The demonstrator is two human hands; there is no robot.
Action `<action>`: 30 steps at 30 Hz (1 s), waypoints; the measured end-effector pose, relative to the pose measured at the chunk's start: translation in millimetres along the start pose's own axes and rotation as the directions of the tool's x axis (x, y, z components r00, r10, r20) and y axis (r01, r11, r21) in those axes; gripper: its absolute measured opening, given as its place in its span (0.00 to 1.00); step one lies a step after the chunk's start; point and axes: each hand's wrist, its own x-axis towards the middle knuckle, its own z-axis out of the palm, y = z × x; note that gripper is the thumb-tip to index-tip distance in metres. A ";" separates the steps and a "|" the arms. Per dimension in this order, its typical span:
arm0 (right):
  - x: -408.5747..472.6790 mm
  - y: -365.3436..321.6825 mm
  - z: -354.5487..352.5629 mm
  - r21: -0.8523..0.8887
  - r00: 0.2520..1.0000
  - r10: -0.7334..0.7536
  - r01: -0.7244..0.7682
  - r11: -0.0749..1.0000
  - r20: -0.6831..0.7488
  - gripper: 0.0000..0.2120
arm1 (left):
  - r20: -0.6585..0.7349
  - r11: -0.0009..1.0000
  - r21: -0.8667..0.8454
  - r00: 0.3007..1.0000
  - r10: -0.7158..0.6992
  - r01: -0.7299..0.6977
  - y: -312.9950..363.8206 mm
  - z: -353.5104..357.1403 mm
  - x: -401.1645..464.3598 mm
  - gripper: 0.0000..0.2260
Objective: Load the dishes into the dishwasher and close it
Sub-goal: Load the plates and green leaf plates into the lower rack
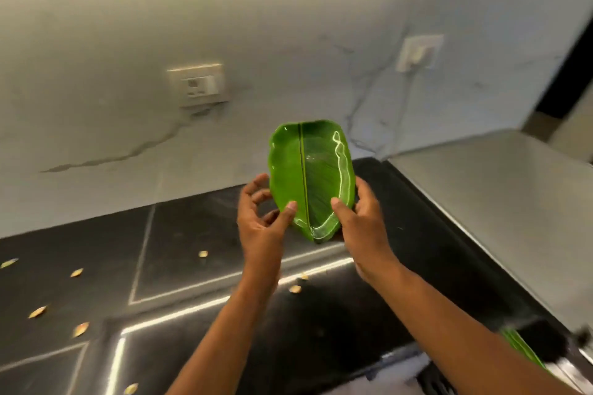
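Above the dark table (179,250), near the wall socket (199,84), both hands, left (261,216) and right (364,218), grasp a green leaf plate (309,176) by its lower edges, mid-pickup I judge; next it needs carrying down into the dishwasher, not clearly in view.

A: Leaf-shaped plate (311,176): finish?
B: Green, glossy, smooth, fine ribbing; plastic or glazed, cannot tell.
A: Countertop (192,234)?
B: Black polished stone, reflective. Wall (128,26): pale veined marble look, smooth. Right-hand panel (500,202): brushed metal, dull sheen
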 end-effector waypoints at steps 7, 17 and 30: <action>-41.5 23.2 -220.5 0.037 0.951 -0.029 0.043 0.998 -0.309 0.22 | 0.378 0.989 -0.041 0.918 -0.118 0.144 -23.2 170.8 -46.2 0.17; -161.0 128.2 -499.9 0.260 0.627 0.271 -0.111 0.959 -0.731 0.19 | 0.696 0.944 0.242 0.638 -0.329 0.222 -142.6 415.6 -204.1 0.19; -229.8 408.3 -623.7 0.691 0.282 0.825 -0.452 0.564 -0.490 0.15 | 0.510 0.557 0.830 0.365 -0.779 0.029 -461.3 409.7 -332.6 0.19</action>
